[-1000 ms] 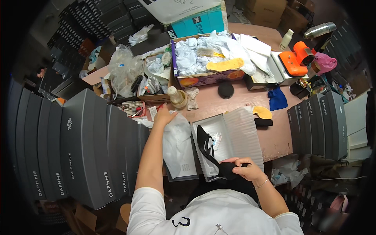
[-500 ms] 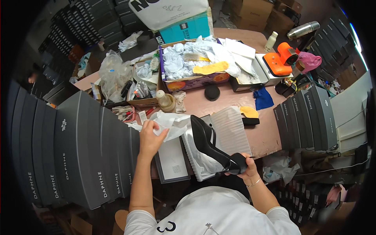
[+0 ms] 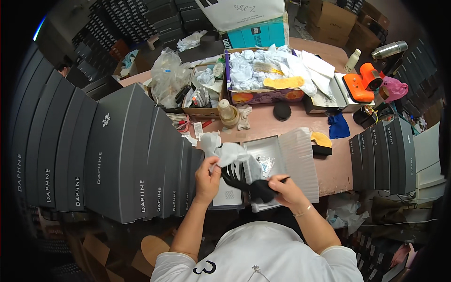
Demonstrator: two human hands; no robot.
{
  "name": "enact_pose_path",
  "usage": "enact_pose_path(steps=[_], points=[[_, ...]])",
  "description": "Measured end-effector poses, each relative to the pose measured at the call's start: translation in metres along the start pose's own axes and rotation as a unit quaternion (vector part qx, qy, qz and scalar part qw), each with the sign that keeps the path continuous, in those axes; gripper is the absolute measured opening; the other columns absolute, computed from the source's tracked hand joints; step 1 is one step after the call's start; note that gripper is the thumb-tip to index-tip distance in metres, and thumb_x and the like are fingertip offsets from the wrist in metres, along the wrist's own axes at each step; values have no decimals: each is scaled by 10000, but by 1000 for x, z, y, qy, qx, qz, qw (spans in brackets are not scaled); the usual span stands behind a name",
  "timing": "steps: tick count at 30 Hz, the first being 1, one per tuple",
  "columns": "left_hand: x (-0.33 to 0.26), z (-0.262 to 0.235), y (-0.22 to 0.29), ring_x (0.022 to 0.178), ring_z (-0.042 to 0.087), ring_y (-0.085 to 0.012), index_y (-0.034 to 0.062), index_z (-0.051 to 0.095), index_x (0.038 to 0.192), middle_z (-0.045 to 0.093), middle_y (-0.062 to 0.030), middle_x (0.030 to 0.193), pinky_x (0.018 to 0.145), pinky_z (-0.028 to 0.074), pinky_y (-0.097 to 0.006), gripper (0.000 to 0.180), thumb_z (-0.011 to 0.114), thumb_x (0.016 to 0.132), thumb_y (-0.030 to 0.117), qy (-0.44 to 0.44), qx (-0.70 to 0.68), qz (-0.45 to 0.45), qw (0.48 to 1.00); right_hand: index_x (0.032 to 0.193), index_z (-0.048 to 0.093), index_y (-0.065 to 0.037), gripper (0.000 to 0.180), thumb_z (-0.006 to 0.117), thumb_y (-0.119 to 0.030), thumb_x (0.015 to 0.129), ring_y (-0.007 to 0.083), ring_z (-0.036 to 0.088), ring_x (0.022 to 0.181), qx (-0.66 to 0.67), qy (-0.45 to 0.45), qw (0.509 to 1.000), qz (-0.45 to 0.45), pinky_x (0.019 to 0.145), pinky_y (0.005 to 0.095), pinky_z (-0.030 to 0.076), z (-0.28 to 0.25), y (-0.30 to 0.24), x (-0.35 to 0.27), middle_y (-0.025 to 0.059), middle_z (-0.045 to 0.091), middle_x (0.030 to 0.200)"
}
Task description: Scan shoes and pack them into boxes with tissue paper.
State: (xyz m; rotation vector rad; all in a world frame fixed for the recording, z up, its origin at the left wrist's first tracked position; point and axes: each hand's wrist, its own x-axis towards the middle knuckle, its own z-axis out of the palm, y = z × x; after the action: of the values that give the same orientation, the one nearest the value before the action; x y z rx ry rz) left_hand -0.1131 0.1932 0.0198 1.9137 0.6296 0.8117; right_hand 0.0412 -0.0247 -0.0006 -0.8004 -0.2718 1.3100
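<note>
A black shoe [image 3: 262, 192] with straps hangs tilted over an open grey shoebox [image 3: 264, 141], partly blurred. My right hand [image 3: 290, 193] is closed around its end on the right. My left hand [image 3: 207, 182] pinches white tissue paper [image 3: 227, 154] beside the shoe's other end; whether its fingers also touch the shoe is hard to make out. In the box lie small packets [image 3: 267, 165]. Ribbed white wrapping paper [image 3: 299, 162] spreads over its right side. Left of it rests a grey box lid [image 3: 228, 201], its pale inner side up.
Tall rows of grey shoeboxes stand at left [image 3: 120, 155] and right [image 3: 397, 150]. Behind are a carton of crumpled paper [image 3: 263, 96], a pump bottle [image 3: 228, 114], a round black tin [image 3: 282, 111], a blue cloth [image 3: 338, 125] and an orange device [image 3: 361, 85].
The shoe has swung lower and turned, its left end now near my left hand. My hands have come closer together. More of the box's inside shows, and the whole view has shifted.
</note>
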Motion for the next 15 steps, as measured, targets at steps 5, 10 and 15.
enact_pose_path(steps=[5, 10, 15], points=[[5, -29, -9, 762, 601, -339, -9, 609, 1028, 591, -170, 874, 675, 478, -393, 185, 563, 852, 23, -10, 186, 23, 982, 1164, 555, 10, 410, 571, -325, 927, 282, 646, 971, 228, 114, 967, -14, 853, 501, 555, 4, 27, 18, 159, 634, 1100], [4, -16, -9, 767, 584, -296, -4, 658, 950, 583, -121, 871, 671, 481, -375, 161, 647, 790, 9, -4, 226, 105, 968, 1132, 583, -20, 465, 497, -435, 941, 304, 681, 880, 327, 117, 938, 12, 651, 426, 615, -5, 37, -14, 164, 660, 1049], [-11, 7, 28, 778, 579, -286, 28, 677, 993, 577, -104, 839, 683, 484, -372, 260, 667, 738, -20, -44, 131, 80, 987, 1149, 584, -26, 470, 490, -439, 944, 278, 682, 887, 368, 81, 926, -5, 632, 411, 614, 2, 39, -17, 151, 670, 1031]])
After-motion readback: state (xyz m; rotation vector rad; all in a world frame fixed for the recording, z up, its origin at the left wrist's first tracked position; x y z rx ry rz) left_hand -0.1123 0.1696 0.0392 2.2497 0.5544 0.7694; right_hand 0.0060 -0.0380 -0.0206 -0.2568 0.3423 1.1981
